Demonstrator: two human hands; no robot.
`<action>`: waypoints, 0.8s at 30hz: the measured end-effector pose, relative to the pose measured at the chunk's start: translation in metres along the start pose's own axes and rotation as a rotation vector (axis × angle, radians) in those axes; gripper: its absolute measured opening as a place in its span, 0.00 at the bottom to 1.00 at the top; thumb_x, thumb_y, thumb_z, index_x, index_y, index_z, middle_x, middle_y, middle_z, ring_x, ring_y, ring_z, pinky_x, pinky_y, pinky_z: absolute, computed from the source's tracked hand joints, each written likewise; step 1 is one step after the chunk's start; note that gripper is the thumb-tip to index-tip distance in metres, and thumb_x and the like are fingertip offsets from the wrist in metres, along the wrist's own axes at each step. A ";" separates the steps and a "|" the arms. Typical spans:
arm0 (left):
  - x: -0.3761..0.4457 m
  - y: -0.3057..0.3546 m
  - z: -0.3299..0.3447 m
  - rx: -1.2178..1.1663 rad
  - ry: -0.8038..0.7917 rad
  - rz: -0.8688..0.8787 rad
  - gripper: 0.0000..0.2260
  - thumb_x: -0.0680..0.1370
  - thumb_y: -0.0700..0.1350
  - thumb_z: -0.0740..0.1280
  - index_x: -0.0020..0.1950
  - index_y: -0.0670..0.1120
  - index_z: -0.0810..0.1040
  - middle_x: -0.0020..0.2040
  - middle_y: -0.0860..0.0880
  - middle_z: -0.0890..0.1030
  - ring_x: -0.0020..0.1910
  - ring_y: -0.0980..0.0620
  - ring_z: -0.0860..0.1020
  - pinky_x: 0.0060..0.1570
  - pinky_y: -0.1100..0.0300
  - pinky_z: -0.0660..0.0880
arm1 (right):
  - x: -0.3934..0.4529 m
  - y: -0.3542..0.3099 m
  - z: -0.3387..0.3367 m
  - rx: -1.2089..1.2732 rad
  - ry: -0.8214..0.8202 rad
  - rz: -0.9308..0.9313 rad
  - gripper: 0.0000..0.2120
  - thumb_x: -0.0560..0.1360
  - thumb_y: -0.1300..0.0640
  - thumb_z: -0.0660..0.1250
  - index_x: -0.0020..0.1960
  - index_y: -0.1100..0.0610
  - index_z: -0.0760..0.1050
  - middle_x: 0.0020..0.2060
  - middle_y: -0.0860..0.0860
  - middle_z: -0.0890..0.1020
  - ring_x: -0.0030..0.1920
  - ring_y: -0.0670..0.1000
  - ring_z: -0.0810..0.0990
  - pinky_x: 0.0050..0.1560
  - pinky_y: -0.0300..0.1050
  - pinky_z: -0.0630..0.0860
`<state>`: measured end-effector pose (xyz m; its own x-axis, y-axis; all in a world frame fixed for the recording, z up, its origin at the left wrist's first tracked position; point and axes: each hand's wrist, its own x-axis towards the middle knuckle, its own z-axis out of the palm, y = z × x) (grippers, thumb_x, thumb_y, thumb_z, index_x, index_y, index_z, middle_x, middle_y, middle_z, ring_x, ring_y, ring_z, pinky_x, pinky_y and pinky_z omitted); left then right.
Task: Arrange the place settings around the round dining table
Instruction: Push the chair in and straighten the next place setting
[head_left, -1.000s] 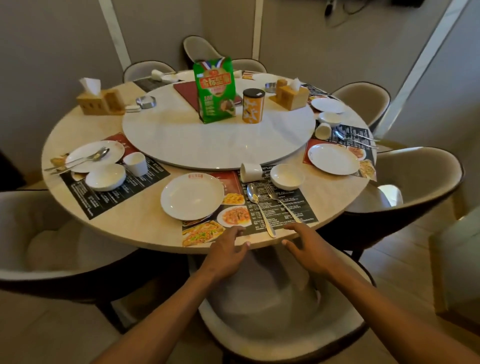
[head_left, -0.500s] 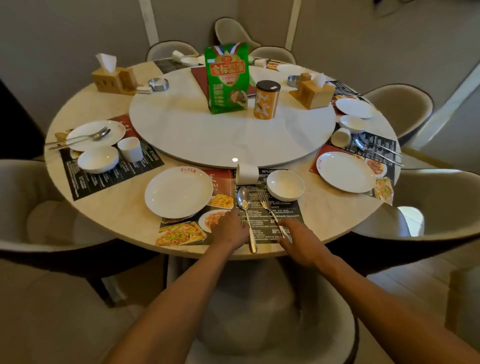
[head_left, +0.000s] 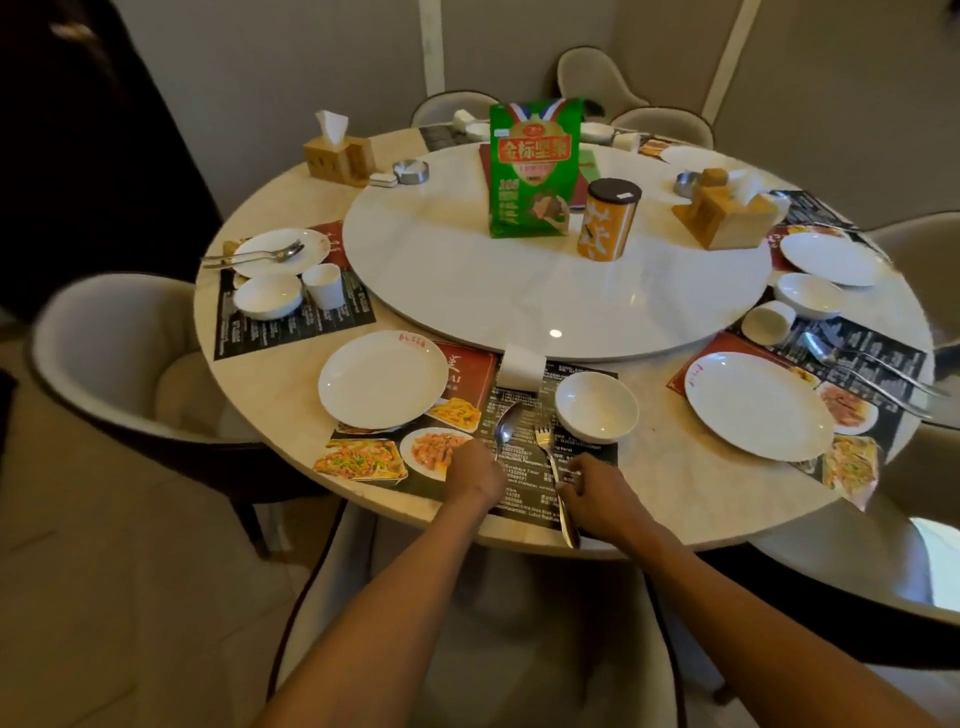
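Spoon (head_left: 506, 427): your left hand (head_left: 475, 475) pinches its handle.
Fork (head_left: 550, 457): your right hand (head_left: 597, 493) curls round its handle.

Ahead of my hands the spoon (head_left: 506, 427) and fork (head_left: 546, 441) lie side by side, hemmed by the tipped cup (head_left: 521, 368) beyond, the bowl (head_left: 596, 408) just right and the plate (head_left: 383, 378) left. Bare tabletop (head_left: 655, 470) lies between bowl and right-hand plate (head_left: 758, 405).
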<state>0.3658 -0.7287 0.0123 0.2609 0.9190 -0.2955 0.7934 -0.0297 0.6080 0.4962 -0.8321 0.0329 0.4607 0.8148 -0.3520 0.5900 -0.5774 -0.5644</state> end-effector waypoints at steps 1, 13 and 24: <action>-0.001 -0.003 -0.004 -0.060 -0.006 -0.001 0.05 0.77 0.41 0.66 0.47 0.41 0.81 0.46 0.44 0.82 0.47 0.46 0.80 0.48 0.52 0.79 | 0.003 -0.003 0.004 0.005 0.010 0.000 0.14 0.76 0.51 0.66 0.60 0.54 0.71 0.51 0.51 0.81 0.48 0.48 0.80 0.49 0.42 0.77; 0.019 -0.047 -0.120 -0.314 0.135 -0.047 0.05 0.76 0.42 0.70 0.48 0.41 0.82 0.47 0.46 0.82 0.46 0.52 0.77 0.44 0.61 0.72 | 0.029 -0.082 0.028 0.089 0.023 -0.060 0.08 0.76 0.60 0.65 0.39 0.55 0.73 0.35 0.49 0.79 0.36 0.44 0.76 0.32 0.37 0.69; 0.115 -0.088 -0.186 -0.154 -0.089 -0.018 0.07 0.74 0.42 0.72 0.47 0.38 0.85 0.49 0.45 0.84 0.51 0.49 0.80 0.45 0.61 0.74 | 0.066 -0.194 0.086 0.435 0.183 0.040 0.10 0.71 0.57 0.72 0.45 0.52 0.71 0.47 0.55 0.79 0.46 0.54 0.81 0.42 0.52 0.80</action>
<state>0.2234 -0.5470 0.0614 0.3002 0.8802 -0.3675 0.7068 0.0535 0.7054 0.3551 -0.6616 0.0549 0.6097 0.7471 -0.2646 0.2550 -0.5010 -0.8270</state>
